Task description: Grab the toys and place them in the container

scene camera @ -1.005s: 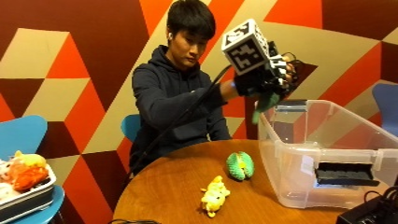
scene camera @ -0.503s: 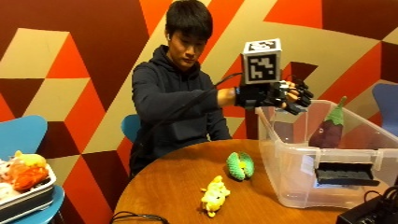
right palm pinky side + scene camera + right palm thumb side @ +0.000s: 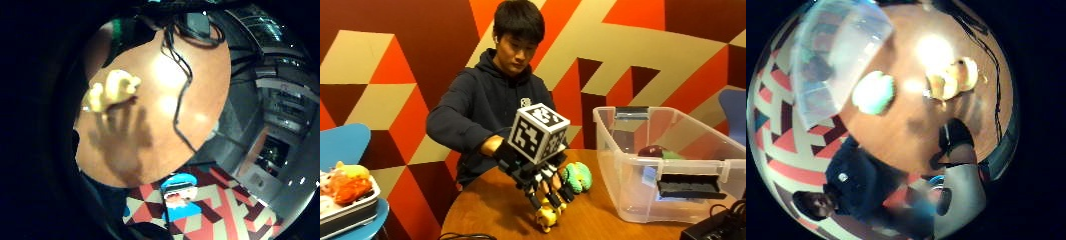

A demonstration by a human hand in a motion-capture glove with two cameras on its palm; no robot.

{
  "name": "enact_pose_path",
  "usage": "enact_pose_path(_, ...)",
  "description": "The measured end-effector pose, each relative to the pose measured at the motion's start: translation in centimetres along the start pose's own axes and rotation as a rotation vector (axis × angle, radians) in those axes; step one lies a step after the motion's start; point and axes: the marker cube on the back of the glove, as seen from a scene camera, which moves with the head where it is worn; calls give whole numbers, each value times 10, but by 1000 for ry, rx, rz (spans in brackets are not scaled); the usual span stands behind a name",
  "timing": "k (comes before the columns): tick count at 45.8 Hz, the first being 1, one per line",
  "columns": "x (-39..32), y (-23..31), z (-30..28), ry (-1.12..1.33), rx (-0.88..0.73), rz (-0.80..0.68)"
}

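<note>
Two toys left: the hand (image 3: 543,187), having dropped the purple toy (image 3: 652,150) into the box (image 3: 633,200), now hangs with fingers spread over the yellow one (image 3: 547,216), green toy (image 3: 577,176) at its two o'clock.

Your outside view sits across the worktop (image 3: 493,210) from the person, facing them and the patterned wall, container (image 3: 673,165) at one side. Both palm cameras look down from above the worktop, fairly near it. Thumb-side one takes in the container, green toy (image 3: 873,92), yellow toy (image 3: 953,77) and the person; little-finger-side one only the yellow toy and a cable (image 3: 182,95). All three share the yellow toy.
</note>
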Motion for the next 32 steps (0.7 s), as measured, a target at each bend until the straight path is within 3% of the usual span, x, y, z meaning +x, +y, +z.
enact_pose_path(8,-11,-14,56,179,-42,-43)
enact_pose_path(15,-24,-11,52,130,1,-99)
enact_pose_path(23,-61,27,-10,-194,172,-264)
enact_pose_path(32,-123,64,-113,-490,514,-528)
